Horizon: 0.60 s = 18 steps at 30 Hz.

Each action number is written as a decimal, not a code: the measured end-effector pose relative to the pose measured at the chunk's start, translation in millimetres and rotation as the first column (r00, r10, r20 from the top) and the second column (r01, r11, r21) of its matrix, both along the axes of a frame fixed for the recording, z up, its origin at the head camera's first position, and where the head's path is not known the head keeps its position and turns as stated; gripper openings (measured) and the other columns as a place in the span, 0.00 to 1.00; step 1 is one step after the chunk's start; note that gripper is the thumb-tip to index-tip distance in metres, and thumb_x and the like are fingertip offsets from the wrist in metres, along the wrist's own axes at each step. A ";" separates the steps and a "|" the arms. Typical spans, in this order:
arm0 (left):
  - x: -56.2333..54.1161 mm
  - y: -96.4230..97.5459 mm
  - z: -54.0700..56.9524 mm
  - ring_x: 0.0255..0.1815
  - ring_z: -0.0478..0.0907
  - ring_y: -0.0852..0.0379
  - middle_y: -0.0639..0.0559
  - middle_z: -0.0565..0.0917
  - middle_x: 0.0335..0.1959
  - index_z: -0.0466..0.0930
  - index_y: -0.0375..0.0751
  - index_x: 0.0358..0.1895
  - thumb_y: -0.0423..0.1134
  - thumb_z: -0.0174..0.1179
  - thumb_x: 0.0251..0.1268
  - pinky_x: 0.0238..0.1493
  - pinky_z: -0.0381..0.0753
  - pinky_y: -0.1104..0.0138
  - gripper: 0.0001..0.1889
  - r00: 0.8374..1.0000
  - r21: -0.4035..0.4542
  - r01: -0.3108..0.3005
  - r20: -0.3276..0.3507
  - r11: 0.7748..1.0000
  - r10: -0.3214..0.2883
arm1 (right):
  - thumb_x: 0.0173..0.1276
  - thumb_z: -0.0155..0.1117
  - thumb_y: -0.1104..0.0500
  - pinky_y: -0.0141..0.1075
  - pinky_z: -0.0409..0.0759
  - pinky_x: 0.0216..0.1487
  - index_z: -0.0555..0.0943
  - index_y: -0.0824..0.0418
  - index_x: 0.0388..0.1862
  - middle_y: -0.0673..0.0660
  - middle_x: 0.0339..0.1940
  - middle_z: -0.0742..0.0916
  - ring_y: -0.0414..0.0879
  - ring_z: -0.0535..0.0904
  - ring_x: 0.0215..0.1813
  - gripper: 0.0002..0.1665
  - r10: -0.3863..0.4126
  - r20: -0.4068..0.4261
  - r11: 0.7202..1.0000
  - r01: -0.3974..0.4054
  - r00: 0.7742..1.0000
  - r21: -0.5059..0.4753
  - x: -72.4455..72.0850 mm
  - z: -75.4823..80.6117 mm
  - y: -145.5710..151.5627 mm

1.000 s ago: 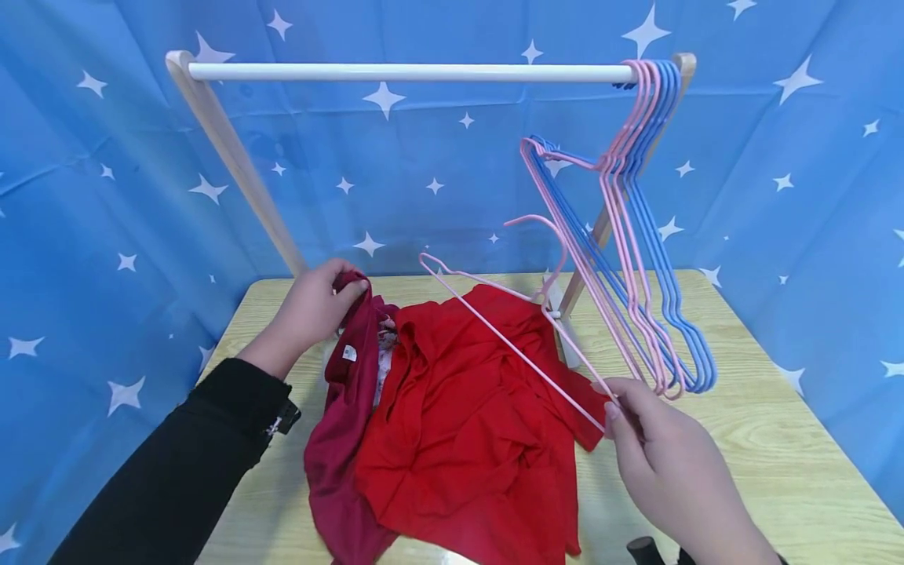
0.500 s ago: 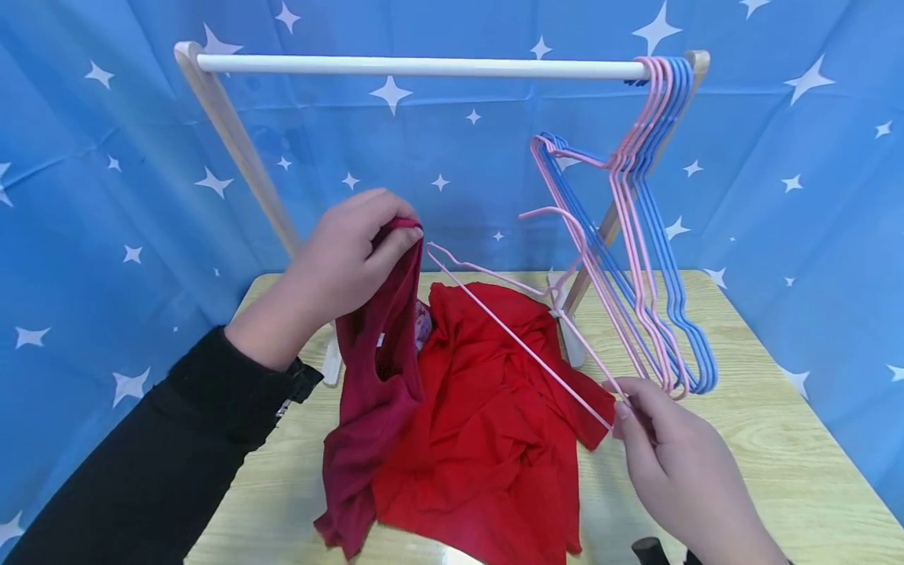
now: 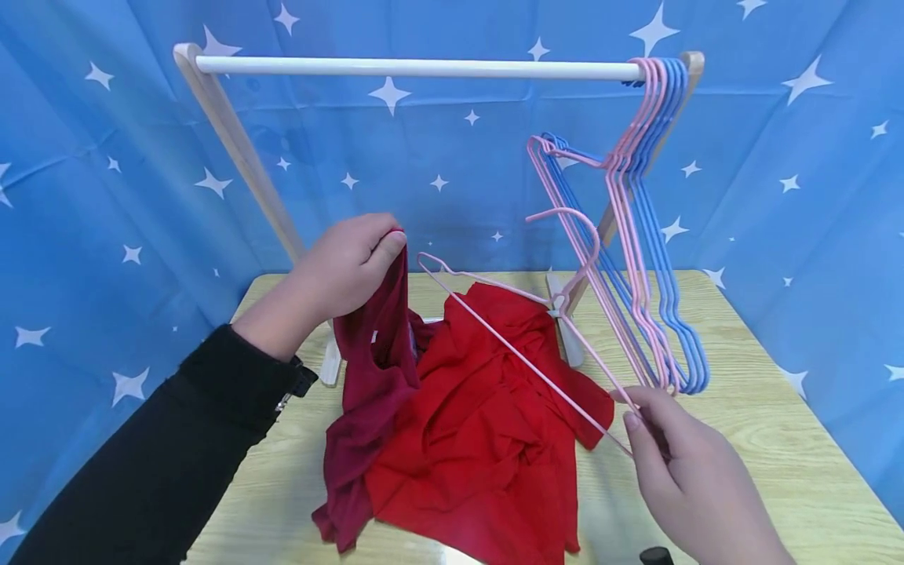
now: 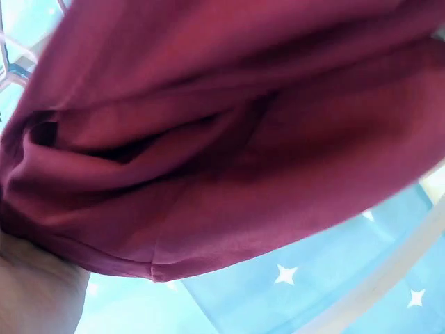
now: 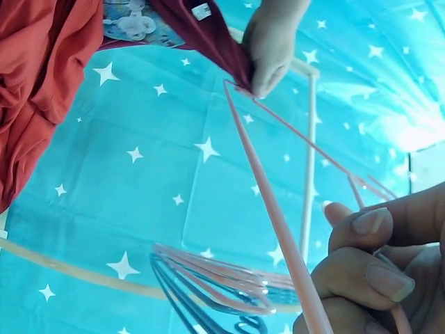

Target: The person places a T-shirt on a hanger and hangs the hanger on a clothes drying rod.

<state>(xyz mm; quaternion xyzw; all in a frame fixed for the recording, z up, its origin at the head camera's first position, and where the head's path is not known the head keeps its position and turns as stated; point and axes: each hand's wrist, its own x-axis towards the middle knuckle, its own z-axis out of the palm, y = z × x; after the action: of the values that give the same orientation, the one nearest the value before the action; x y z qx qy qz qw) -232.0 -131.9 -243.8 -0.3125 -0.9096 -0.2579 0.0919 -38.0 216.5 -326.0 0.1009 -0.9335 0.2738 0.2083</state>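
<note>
Pinching a maroon garment [image 3: 374, 373] in the left hand [image 3: 346, 271], draped below that grip. Holding a pink hanger [image 5: 285, 236] by one corner in the right hand [image 3: 695, 467], extending leftward from the fingers.

The head view is bright; in the right wrist view, glare bleaches part of the backdrop [image 5: 167, 125].

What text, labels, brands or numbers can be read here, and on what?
None can be read.
White tag on the maroon garment: too small and blurred to read.
Picture print by that garment: no legible words.
Pink hanger: no text visible.
Backdrop: stars only, no text visible.
</note>
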 end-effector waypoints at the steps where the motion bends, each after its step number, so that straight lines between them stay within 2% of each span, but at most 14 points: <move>1: -1.4 -1.5 -2.5 0.36 0.74 0.50 0.46 0.73 0.32 0.73 0.40 0.40 0.41 0.45 0.85 0.42 0.71 0.56 0.13 1.000 0.006 -0.001 0.011 1.000 0.001 | 0.73 0.62 0.68 0.32 0.65 0.23 0.81 0.54 0.56 0.39 0.23 0.72 0.33 0.65 0.21 0.17 0.010 -0.011 1.000 -0.010 1.000 -0.002 1.2 1.1 0.3; 4: -2.5 -2.6 -5.8 0.33 0.73 0.50 0.47 0.73 0.31 0.73 0.40 0.40 0.42 0.44 0.85 0.40 0.71 0.56 0.13 1.000 0.015 -0.008 0.025 1.000 0.008 | 0.73 0.63 0.69 0.29 0.64 0.24 0.81 0.53 0.56 0.38 0.24 0.73 0.32 0.66 0.21 0.17 0.035 -0.030 0.999 -0.035 0.999 -0.006 5.9 7.0 2.0; 8: -5.3 -0.2 -4.9 0.31 0.72 0.47 0.45 0.71 0.29 0.72 0.39 0.41 0.43 0.43 0.86 0.39 0.71 0.55 0.14 0.996 0.042 -0.088 0.037 0.995 0.086 | 0.72 0.63 0.70 0.26 0.63 0.24 0.81 0.52 0.56 0.39 0.24 0.73 0.32 0.66 0.21 0.18 0.048 -0.038 0.999 -0.049 0.998 -0.013 12.0 15.6 2.9; 12: -14.7 0.8 -5.9 0.32 0.72 0.45 0.43 0.72 0.29 0.72 0.39 0.43 0.45 0.42 0.86 0.39 0.71 0.54 0.14 0.985 0.064 -0.166 0.064 0.984 0.161 | 0.73 0.63 0.69 0.26 0.62 0.24 0.81 0.53 0.58 0.40 0.26 0.76 0.33 0.66 0.21 0.19 0.028 -0.033 0.999 -0.029 0.999 -0.029 16.1 18.8 1.2; 15: -23.4 -0.4 -7.6 0.32 0.72 0.45 0.42 0.72 0.30 0.71 0.39 0.42 0.45 0.42 0.86 0.39 0.71 0.55 0.15 0.978 0.070 -0.200 0.078 0.977 0.194 | 0.73 0.62 0.69 0.26 0.63 0.25 0.80 0.53 0.59 0.41 0.32 0.82 0.33 0.67 0.22 0.20 0.010 -0.021 0.999 -0.011 1.000 -0.039 18.8 18.8 -0.4; 18: -30.6 -3.8 -8.8 0.30 0.70 0.44 0.42 0.71 0.29 0.70 0.39 0.41 0.45 0.40 0.86 0.38 0.70 0.55 0.16 0.971 0.082 -0.234 0.081 0.969 0.227 | 0.73 0.63 0.68 0.26 0.62 0.24 0.81 0.51 0.60 0.39 0.28 0.79 0.32 0.65 0.20 0.21 0.004 -0.006 0.999 -0.004 1.000 -0.041 21.7 17.9 -1.8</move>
<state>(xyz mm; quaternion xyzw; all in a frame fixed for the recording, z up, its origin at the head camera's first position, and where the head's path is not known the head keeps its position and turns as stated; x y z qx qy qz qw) -262.7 -135.7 -252.5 -0.1908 -0.9297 -0.2976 0.1032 -16.3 214.7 -308.1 0.0993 -0.9269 0.2930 0.2127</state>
